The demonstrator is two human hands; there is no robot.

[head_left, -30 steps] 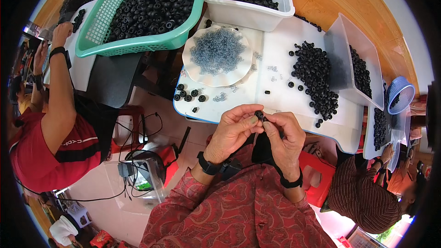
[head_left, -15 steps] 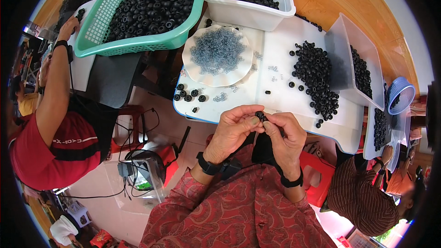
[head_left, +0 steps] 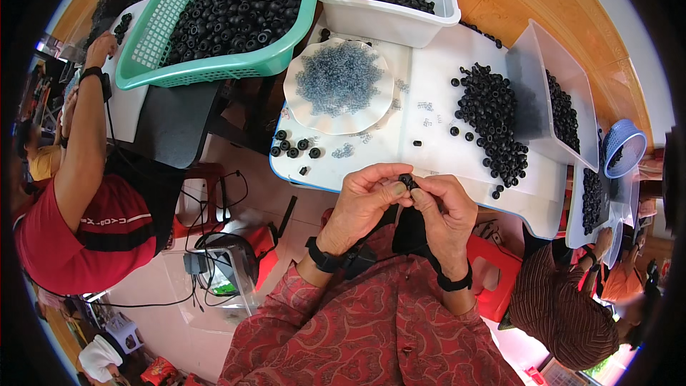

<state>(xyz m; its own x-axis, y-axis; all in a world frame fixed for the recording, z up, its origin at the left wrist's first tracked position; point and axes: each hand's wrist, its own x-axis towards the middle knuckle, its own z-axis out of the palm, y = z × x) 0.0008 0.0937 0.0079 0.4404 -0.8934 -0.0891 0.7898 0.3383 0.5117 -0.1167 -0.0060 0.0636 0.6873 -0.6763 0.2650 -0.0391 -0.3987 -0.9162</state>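
Observation:
My left hand (head_left: 368, 200) and my right hand (head_left: 444, 214) meet at the table's near edge. Both are closed, pinching one small black round piece (head_left: 408, 181) between thumbs and fingertips. Fingers cover much of that piece. Beyond my hands, a lone black piece (head_left: 417, 144) lies on the white table (head_left: 386, 161). A white scalloped plate (head_left: 291, 95) carries a heap of tiny clear-grey coils (head_left: 338, 78) that look like springs. Several black round pieces with holes (head_left: 315, 153) sit left of my hands, and a big pile of black pieces (head_left: 488, 109) lies to the right.
A green basket (head_left: 207, 70) of black round pieces stands far left. Behind the plate is a white tub (head_left: 386, 25); a clear bin (head_left: 532, 104) tilts at the right, both holding black parts. Co-workers sit left and right. A red stool (head_left: 493, 282) is beside me.
The black piece has turned slightly between my fingertips; my hands have barely moved. At the left, a co-worker's hand has shifted a little.

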